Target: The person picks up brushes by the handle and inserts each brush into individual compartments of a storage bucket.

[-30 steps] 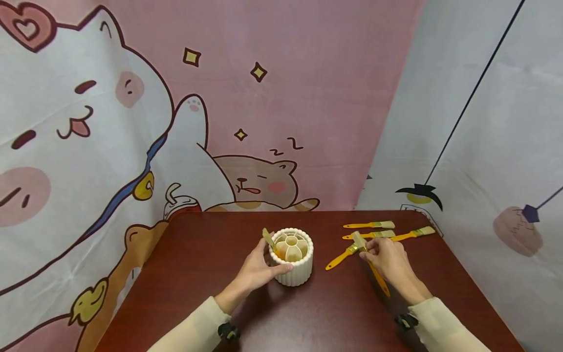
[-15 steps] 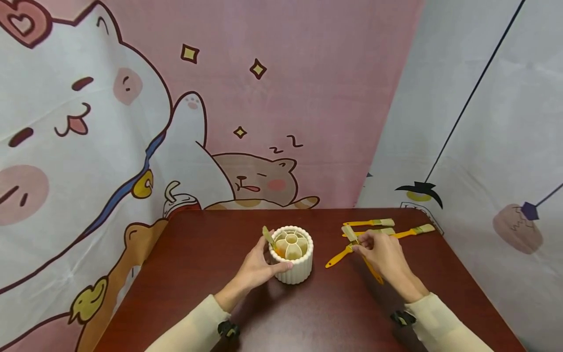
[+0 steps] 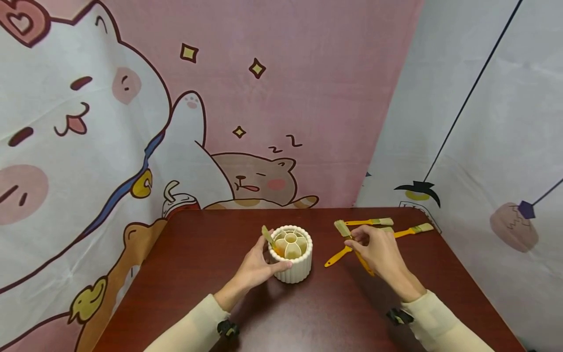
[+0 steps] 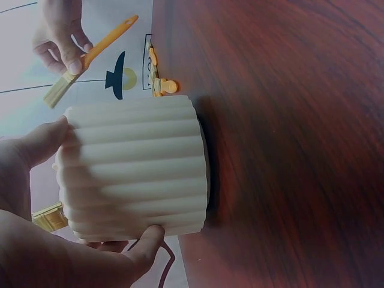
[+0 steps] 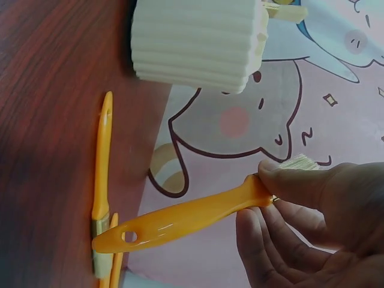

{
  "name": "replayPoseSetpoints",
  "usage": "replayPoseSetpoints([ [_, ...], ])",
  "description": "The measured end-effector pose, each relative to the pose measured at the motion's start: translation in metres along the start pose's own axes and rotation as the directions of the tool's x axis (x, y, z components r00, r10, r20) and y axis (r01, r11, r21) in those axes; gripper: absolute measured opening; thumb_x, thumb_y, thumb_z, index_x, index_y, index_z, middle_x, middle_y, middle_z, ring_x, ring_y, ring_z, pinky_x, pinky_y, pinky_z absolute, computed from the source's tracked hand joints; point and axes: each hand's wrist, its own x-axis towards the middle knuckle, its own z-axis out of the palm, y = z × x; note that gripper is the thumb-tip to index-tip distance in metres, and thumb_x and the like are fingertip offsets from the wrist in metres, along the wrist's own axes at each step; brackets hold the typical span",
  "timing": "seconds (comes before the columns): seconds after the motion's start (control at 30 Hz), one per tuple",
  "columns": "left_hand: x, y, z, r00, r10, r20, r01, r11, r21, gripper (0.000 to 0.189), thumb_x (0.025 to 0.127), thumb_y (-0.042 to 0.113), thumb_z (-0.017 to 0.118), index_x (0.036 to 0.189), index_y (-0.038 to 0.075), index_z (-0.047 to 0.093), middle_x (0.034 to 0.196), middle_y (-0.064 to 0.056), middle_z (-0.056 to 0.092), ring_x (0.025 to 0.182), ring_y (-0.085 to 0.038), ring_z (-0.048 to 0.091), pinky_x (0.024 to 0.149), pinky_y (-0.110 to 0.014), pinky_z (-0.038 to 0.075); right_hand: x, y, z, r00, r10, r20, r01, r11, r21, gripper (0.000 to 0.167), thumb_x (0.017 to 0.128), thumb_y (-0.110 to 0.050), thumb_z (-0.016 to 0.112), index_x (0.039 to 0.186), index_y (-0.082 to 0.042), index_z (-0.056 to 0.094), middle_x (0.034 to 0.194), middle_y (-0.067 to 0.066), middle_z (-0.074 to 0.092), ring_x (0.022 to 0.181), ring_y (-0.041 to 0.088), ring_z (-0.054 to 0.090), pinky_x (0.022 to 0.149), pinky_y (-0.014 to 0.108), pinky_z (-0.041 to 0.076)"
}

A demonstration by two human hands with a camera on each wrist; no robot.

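A cream ribbed pen holder with petal-shaped compartments round a central tube stands upright on the table. My left hand grips its left side, thumb across the front. One paintbrush leans in a left compartment, bristles up. To the right, my right hand pinches another paintbrush near its metal collar. That brush is tilted above the table, bristles up and away, orange-yellow handle down toward me. Beneath it lies a third brush, its bristle end hidden in the head view.
Behind my right hand lie several more yellow-handled brushes, among them a back brush and a right-hand brush. The dark red-brown table ends at a cartoon-printed cloth hanging behind it and to both sides.
My right hand has lifted its brush and shifted it left, toward the pen holder, over the brush lying there. The left hand and the holder have stayed put.
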Motion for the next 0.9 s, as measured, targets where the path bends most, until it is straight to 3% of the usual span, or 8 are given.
replayPoseSetpoints([
  [0.13, 0.001, 0.000, 0.000, 1.000, 0.003, 0.003, -0.003, 1.000, -0.013, 0.114, 0.090, 0.025, 0.104, 0.179, 0.005, 0.036, 0.175, -0.025, 0.056, 0.154, -0.046, 0.066, 0.123, -0.061, 0.058, 0.000, -0.008, -0.001, 1.000, 0.000, -0.002, 0.000, 1.000, 0.012, 0.026, 0.096, -0.020, 0.099, 0.110, -0.002, 0.086, 0.096, 0.009, 0.088, 0.079, 0.019, 0.080, 0.070, 0.029, 0.062],
  [0.43, 0.001, -0.001, 0.000, 1.000, -0.006, 0.010, 0.007, 1.000, -0.018, 0.111, 0.090, 0.025, 0.103, 0.179, 0.007, 0.038, 0.175, -0.024, 0.057, 0.153, -0.046, 0.067, 0.122, -0.060, 0.059, 0.000, -0.024, -0.001, 1.000, -0.014, -0.027, 0.015, 0.999, 0.051, 0.027, 0.097, -0.019, 0.098, 0.115, -0.003, 0.087, 0.105, 0.013, 0.089, 0.093, 0.032, 0.087, 0.084, 0.055, 0.071],
  [0.9, 0.003, -0.002, 0.000, 1.000, 0.003, 0.012, -0.002, 0.999, -0.044, 0.107, 0.090, 0.022, 0.103, 0.177, 0.010, 0.041, 0.169, -0.024, 0.062, 0.150, -0.044, 0.069, 0.121, -0.060, 0.060, 0.003, -0.044, -0.003, 0.995, -0.081, -0.065, 0.085, 0.994, 0.062, 0.024, 0.096, -0.016, 0.098, 0.113, -0.005, 0.086, 0.105, 0.010, 0.090, 0.093, 0.029, 0.084, 0.083, 0.055, 0.070],
])
